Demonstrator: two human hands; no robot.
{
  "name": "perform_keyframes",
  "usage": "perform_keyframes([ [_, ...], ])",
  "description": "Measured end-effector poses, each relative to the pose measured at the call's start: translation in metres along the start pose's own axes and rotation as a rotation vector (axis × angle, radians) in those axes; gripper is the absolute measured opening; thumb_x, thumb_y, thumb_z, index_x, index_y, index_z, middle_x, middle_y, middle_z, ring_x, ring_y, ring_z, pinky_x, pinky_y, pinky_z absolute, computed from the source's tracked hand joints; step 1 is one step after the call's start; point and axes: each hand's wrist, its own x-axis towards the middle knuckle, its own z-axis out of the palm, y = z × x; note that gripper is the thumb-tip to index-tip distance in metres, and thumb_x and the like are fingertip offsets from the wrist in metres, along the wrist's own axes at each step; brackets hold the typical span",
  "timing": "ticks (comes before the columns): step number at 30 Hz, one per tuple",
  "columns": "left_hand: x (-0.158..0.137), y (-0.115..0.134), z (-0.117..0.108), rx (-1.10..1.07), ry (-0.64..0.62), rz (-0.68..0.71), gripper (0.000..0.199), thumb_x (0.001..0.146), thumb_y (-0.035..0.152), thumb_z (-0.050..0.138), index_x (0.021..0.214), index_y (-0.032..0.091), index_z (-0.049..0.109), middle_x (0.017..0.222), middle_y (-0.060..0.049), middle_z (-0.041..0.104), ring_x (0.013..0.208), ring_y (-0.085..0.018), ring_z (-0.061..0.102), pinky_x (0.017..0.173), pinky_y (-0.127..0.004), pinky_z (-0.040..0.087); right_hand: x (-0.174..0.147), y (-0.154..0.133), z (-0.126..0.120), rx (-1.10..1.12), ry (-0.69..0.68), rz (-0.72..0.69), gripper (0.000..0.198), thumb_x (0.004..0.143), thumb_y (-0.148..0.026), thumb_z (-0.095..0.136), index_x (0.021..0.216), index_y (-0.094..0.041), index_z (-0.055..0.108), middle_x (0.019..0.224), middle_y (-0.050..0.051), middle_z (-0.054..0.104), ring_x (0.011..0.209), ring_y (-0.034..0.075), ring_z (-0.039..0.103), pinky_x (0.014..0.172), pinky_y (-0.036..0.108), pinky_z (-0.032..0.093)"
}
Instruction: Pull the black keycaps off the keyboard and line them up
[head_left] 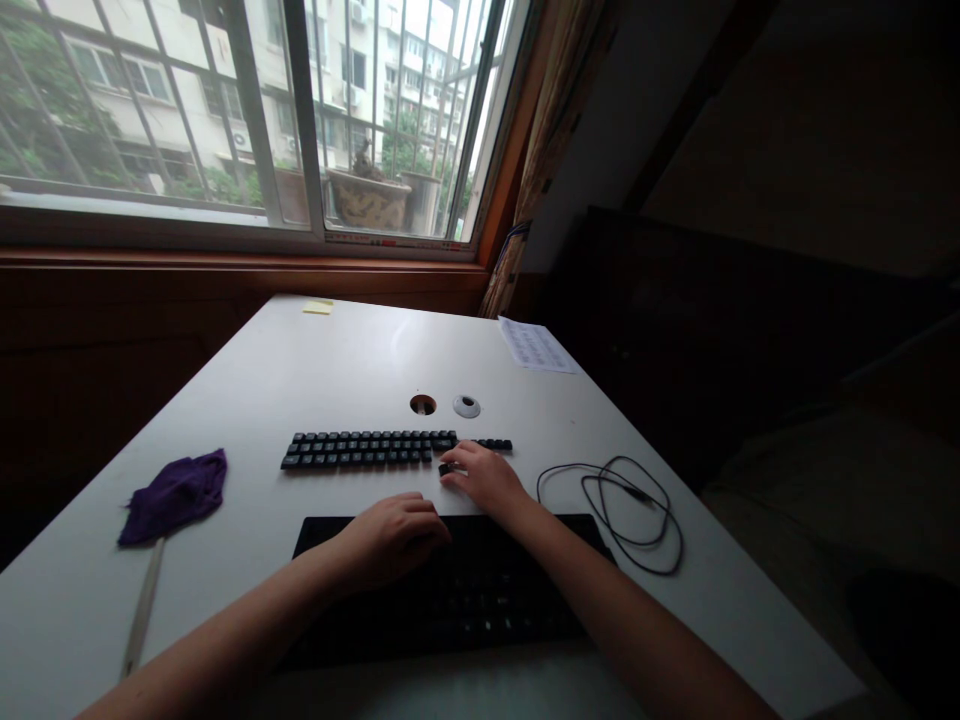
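A black keyboard (pixel 480 600) lies before me, its lower part still bearing keys; its upper part is too dark to make out. Beyond it, black keycaps (pixel 367 448) stand in neat rows on the desk. My right hand (pixel 480 475) reaches over the keyboard to the right end of these rows, with thumb and fingers closed on a small black keycap (pixel 448 468) at the desk surface. Above the keyboard's upper left part is my left hand (pixel 397 530), its fingers curled together. Whatever those fingers hold, if anything, is hidden.
A purple cloth (pixel 176 495) lies at the left, with a pale flat strip (pixel 142 610) below it. On the right is a coiled black cable (pixel 637 510). Farther back are a cable hole (pixel 423 405), its round cover (pixel 466 406), a printed sheet (pixel 536 345) and yellow notes (pixel 318 307).
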Motion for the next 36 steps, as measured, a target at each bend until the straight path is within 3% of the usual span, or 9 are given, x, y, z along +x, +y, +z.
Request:
perform_keyframes([
  [6, -0.001, -0.001, 0.001, 0.015, 0.016, 0.022, 0.019, 0.093, 0.014, 0.052, 0.100, 0.019, 0.068, 0.090, -0.005, 0.068, 0.084, -0.017, 0.060, 0.074, -0.027, 0.048, -0.015, 0.004, -0.007, -0.056, 0.060, -0.033, 0.023, 0.092, -0.035, 0.059, 0.113, -0.028, 0.069, 0.106, 0.002, 0.065, 0.090, 0.016, 0.065, 0.084, 0.026, 0.047],
  [13, 0.000, 0.000, 0.000, 0.020, 0.008, 0.018, 0.019, 0.093, 0.013, 0.051, 0.100, 0.020, 0.068, 0.090, -0.005, 0.068, 0.084, -0.017, 0.060, 0.075, -0.027, 0.048, -0.028, 0.003, -0.008, -0.182, -0.055, -0.089, 0.040, 0.094, -0.030, 0.054, 0.133, -0.034, 0.057, 0.112, 0.002, 0.065, 0.093, 0.018, 0.065, 0.080, 0.026, 0.047],
  [36, 0.000, -0.001, -0.001, 0.001, -0.013, -0.015, 0.022, 0.088, 0.008, 0.054, 0.100, 0.021, 0.066, 0.091, -0.003, 0.068, 0.085, -0.018, 0.059, 0.077, -0.027, 0.047, -0.015, -0.008, -0.001, -0.230, -0.065, -0.031, 0.044, 0.096, -0.037, 0.047, 0.140, -0.032, 0.050, 0.117, 0.004, 0.063, 0.092, 0.020, 0.065, 0.074, 0.028, 0.047],
])
